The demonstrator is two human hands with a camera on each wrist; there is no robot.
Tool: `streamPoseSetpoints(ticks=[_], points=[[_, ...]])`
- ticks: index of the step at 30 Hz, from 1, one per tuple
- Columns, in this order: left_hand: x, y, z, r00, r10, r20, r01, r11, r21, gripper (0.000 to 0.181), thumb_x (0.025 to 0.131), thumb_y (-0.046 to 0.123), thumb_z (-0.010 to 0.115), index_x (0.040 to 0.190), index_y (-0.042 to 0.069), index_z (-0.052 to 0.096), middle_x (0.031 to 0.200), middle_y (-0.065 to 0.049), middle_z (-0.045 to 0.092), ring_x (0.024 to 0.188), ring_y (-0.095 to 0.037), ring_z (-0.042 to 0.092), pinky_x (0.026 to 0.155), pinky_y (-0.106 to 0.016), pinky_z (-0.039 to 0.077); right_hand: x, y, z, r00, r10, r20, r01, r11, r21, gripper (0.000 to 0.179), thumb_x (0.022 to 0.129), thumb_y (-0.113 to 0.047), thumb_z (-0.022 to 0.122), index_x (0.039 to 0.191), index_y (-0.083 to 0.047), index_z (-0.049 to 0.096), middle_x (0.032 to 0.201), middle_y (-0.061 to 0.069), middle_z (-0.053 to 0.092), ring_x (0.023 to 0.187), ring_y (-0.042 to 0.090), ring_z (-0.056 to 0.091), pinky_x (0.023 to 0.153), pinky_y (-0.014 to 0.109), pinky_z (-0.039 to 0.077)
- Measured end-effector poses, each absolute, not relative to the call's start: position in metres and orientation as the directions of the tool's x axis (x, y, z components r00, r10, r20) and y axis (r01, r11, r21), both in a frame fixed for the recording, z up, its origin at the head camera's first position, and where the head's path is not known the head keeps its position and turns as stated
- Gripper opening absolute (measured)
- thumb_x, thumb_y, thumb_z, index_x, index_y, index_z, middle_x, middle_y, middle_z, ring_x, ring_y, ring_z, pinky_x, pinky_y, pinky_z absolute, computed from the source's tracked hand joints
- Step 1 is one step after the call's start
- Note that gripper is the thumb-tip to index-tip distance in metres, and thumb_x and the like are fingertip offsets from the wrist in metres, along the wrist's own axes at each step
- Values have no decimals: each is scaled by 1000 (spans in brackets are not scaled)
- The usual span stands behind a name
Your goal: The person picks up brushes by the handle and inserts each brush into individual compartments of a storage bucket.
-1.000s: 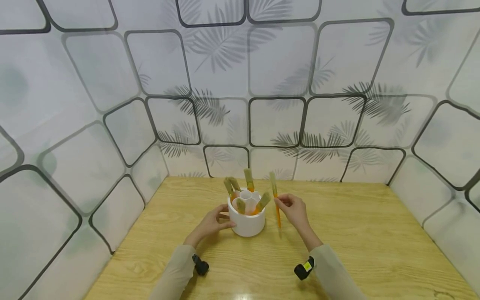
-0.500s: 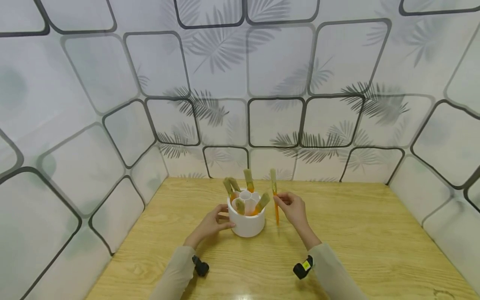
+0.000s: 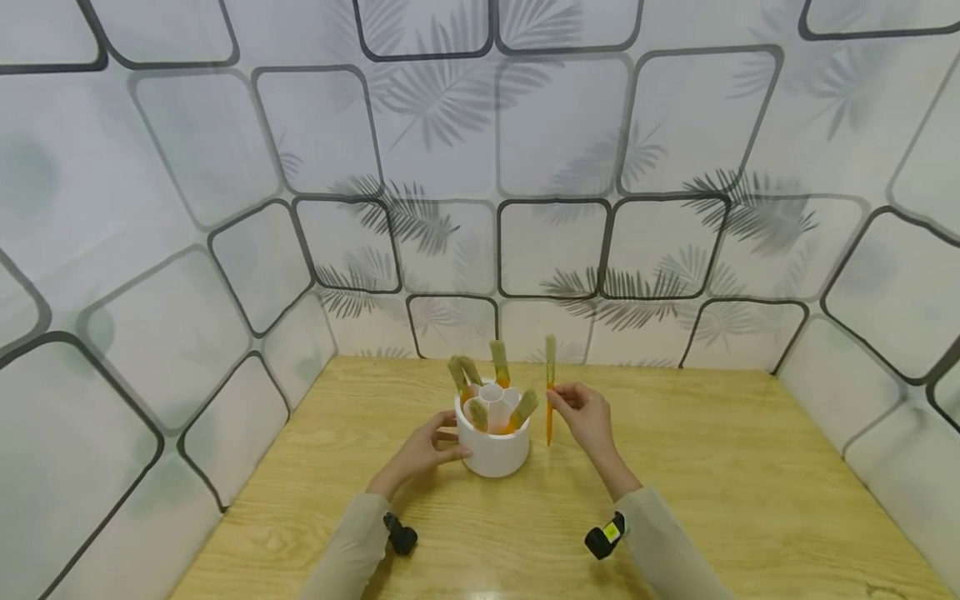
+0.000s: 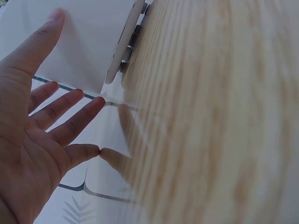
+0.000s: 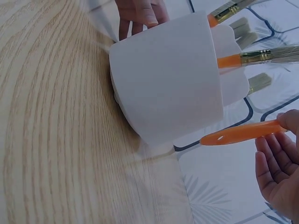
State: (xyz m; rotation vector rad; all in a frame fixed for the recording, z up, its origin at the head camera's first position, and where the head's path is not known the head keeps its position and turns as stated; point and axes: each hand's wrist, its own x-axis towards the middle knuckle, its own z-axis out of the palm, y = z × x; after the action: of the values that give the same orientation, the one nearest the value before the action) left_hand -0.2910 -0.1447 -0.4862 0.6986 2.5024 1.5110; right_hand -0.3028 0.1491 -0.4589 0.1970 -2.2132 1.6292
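Observation:
A white round brush holder [image 3: 492,454] with inner tubes stands upright on the table, several paintbrushes [image 3: 499,360] in it, bristles up. My left hand [image 3: 422,448] is at its left side; in the left wrist view the thumb [image 4: 44,39] lies along the holder's wall [image 4: 88,44] and the other fingers are spread, fairly straight. To the right of the holder, my right hand [image 3: 591,419] pinches a paintbrush [image 3: 549,427] between thumb and fingers. That brush is nearly vertical, bristles up. Its orange handle [image 5: 238,133] hangs apart from the holder in the right wrist view.
The wooden table [image 3: 720,467] extends around the holder. Patterned wall coverings [image 3: 555,242] rise at the back and both sides. Small dark feet [image 4: 133,44] show under the holder's base in the left wrist view. A black wrist camera [image 3: 604,537] sits on each sleeve.
The paintbrush in my right hand has turned from tilted to nearly vertical, its handle end swinging left toward the holder. My left hand and the holder stay about where they were.

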Motion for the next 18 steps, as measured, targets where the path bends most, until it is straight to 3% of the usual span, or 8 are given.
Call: streamPoseSetpoints(ticks=[14,18], points=[[-290,-145,-488,-881,455,127,327,393,860,64,83,23,71,137,9,40,128,-23,48,112,-45,52,89,-45,50,-303,148,-454,-905,127,405,-350,317,-882,21,83,-24,70,93,-4,70,86,12,70,70,6,62,64,15,51],[-288,-145,-484,-884,451,123,323,397,859,64,83,23,70,137,10,40,129,-23,47,113,-45,52,89,-45,50,-294,144,-440,-902,124,413,-362,302,-882,20,84,-17,69,94,0,69,88,16,69,72,10,62,64,13,50]])
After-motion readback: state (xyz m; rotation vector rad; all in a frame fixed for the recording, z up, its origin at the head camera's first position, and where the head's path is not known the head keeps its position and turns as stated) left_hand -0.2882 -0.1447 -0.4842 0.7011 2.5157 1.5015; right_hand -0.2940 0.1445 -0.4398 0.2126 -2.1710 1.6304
